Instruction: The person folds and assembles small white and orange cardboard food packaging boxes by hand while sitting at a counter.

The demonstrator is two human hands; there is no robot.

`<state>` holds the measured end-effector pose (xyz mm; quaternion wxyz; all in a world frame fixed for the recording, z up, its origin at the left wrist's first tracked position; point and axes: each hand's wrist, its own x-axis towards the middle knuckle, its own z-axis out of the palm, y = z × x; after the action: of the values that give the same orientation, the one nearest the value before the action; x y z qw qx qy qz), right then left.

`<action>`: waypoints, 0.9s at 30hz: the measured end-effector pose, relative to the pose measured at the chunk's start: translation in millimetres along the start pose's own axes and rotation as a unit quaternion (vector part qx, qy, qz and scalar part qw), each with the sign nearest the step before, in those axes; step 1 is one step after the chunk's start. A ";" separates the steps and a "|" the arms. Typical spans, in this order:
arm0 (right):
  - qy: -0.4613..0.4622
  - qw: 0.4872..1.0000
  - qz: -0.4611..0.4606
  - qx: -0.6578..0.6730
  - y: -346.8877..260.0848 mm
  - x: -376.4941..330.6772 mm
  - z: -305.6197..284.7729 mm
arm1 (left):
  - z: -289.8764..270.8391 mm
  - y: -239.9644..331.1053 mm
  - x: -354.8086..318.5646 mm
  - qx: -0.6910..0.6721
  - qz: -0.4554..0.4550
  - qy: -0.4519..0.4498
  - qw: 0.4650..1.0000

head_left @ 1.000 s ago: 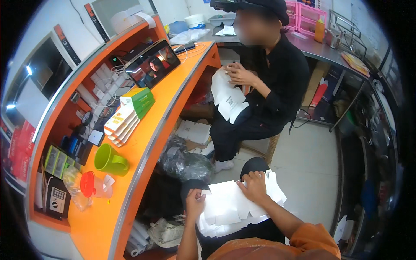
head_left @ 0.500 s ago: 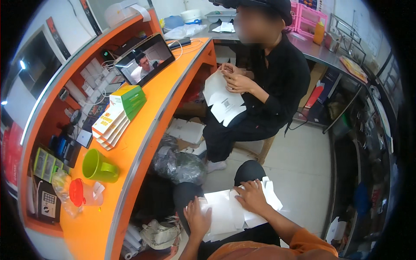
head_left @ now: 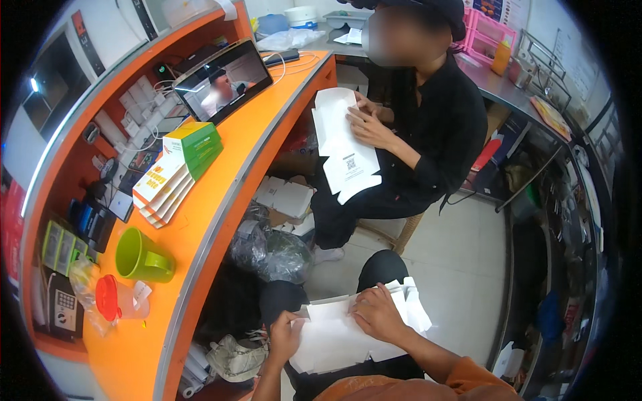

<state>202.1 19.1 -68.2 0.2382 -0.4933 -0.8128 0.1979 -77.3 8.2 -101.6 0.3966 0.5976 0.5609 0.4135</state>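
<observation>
White flat carton blanks (head_left: 334, 344) lie across my lap, their plain inner side up and tabs sticking out at the right end. My left hand (head_left: 285, 337) is closed on the left edge of the top blank, thumb above and the other fingers out of sight. Over the middle of the same blank, my right hand (head_left: 379, 315) bends its fingers against a flap near the far edge. Opposite me sits a person in black, whose hands (head_left: 369, 123) hold another flat carton (head_left: 348, 167) with a small printed square code.
On the orange counter (head_left: 221, 200) at left stand folded green-and-white cartons (head_left: 177, 167), a green mug (head_left: 144, 256), a red-lidded plastic jar (head_left: 120, 299) and a tablet (head_left: 223, 83). Clear plastic bags (head_left: 284, 257) lie on the floor. A metal shelf unit (head_left: 528, 107) runs along the right.
My left hand has gone from lying spread on the blank to gripping its left edge. My right hand has shifted left and curled its fingers. The other person's carton has turned and spread open.
</observation>
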 end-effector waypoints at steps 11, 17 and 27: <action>-0.317 0.931 0.018 0.181 -18.2 50.3 -63.1 | -25.1 42.9 15.2 -0.244 -0.065 -0.029 0.967; -0.426 0.883 0.079 0.181 -13.9 56.1 -92.6 | -19.3 119.6 33.8 -0.049 0.067 -0.096 0.992; -0.182 0.966 0.046 0.179 11.8 22.7 -85.5 | -3.7 106.4 47.3 -0.369 -0.101 -0.116 0.917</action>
<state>251.2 52.0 -1.3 0.1612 -0.4347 -0.7704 0.4377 -43.0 49.5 1.7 0.6907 0.3927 0.3761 0.4768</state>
